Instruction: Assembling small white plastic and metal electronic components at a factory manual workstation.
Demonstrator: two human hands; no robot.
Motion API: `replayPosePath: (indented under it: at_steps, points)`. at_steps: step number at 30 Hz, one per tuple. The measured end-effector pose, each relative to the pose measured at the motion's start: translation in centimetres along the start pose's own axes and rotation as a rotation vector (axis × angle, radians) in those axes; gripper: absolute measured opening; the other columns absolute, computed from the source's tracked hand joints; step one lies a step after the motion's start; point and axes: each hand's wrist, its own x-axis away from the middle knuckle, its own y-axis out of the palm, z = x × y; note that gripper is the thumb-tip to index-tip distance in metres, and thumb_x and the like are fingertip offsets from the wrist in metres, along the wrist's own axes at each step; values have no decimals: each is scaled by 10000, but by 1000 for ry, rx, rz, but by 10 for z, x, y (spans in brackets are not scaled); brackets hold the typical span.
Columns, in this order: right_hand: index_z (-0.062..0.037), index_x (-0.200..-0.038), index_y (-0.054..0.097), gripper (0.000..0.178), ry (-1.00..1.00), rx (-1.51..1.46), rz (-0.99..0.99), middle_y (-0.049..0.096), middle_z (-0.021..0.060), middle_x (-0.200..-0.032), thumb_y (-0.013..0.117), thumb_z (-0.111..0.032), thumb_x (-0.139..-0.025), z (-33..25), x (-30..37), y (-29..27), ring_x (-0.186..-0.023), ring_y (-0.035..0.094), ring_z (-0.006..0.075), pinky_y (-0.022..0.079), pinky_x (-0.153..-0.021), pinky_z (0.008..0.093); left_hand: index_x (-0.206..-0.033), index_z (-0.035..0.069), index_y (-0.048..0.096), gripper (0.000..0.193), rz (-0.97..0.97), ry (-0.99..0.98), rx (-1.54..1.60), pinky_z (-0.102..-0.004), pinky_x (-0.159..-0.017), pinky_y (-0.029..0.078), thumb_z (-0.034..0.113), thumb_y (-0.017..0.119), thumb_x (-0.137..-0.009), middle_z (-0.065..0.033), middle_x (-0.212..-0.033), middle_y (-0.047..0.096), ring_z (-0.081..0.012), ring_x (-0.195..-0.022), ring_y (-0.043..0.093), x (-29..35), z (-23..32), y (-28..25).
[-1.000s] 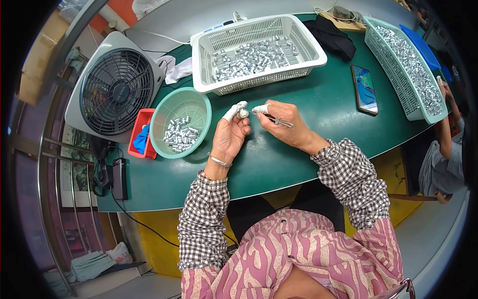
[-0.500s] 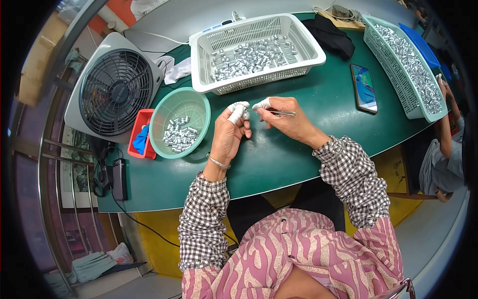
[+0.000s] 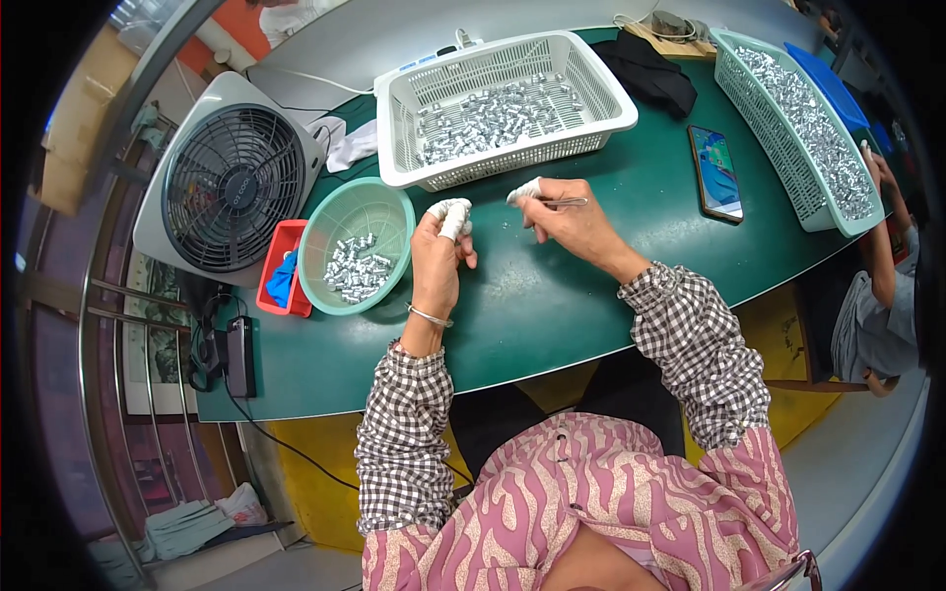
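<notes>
My left hand (image 3: pixel 439 254) is closed above the green tabletop, beside the round green basket (image 3: pixel 406 229); its thumb and fingertips are wrapped in white tape. Whatever those fingers hold, if anything, is hidden. To its right, my right hand (image 3: pixel 572 225), also taped at the fingertips, grips a slim metal tool (image 3: pixel 569 202) with a thin shaft; its tip is too small to make out. The two hands are apart. Small silvery cylindrical metal parts (image 3: pixel 357 271) lie in the round basket. More such parts (image 3: pixel 493 120) are spread over the bottom of the white rectangular basket (image 3: pixel 512 169) beyond my hands.
A box fan (image 3: pixel 235 182) stands at the left, next to a red bin (image 3: pixel 286 295) with blue cloth. On the right lie a phone (image 3: pixel 716 175) and a long pale-green basket (image 3: pixel 764 138) full of metal parts. Another person's arm (image 3: pixel 882 246) reaches in beside it.
My hands have drawn apart: the left has shifted left toward the round basket, while the right has moved slightly up and away with the metal tool still in it.
</notes>
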Motion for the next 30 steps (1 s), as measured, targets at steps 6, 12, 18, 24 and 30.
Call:
replayPosePath:
  at_steps: [6,12,18,24,30]
  points:
    - [20,-773,604,131,-97,144,193,555,14,-599,557,-78,-847,16,-8,-11,-467,478,44,374,-419,205,-951,25,560,177,-12,532,-844,-274,-492,441,165,587,-846,-43,-747,588,-155,-585,548,-2,-17,0]
    - [46,-778,576,89,-268,275,186,537,88,-602,574,-39,-800,12,-4,-6,-507,478,91,382,-455,258,-843,26,543,141,-46,507,-1401,-394,-587,463,148,601,-803,-153,-784,613,-326,-703,595,13,-15,9]
    - [52,-795,583,73,-243,265,153,540,120,-607,576,-20,-783,15,-5,-6,-515,476,112,391,-472,277,-813,37,532,137,-100,459,-1499,-428,-597,459,162,588,-809,-144,-797,620,-354,-713,592,5,11,21]
    - [35,-796,600,98,-272,316,152,540,47,-584,564,-54,-820,20,-7,-3,-475,473,68,370,-423,230,-829,57,526,114,176,935,-1343,-406,-629,460,133,587,-770,-102,-778,581,-295,-766,571,-35,38,43]
    - [26,-837,617,118,-233,298,111,551,16,-587,547,-68,-849,20,-3,-6,-460,479,49,366,-402,203,-866,39,582,136,224,799,-1446,-416,-697,443,112,594,-752,-127,-806,603,-315,-783,560,-72,31,48]
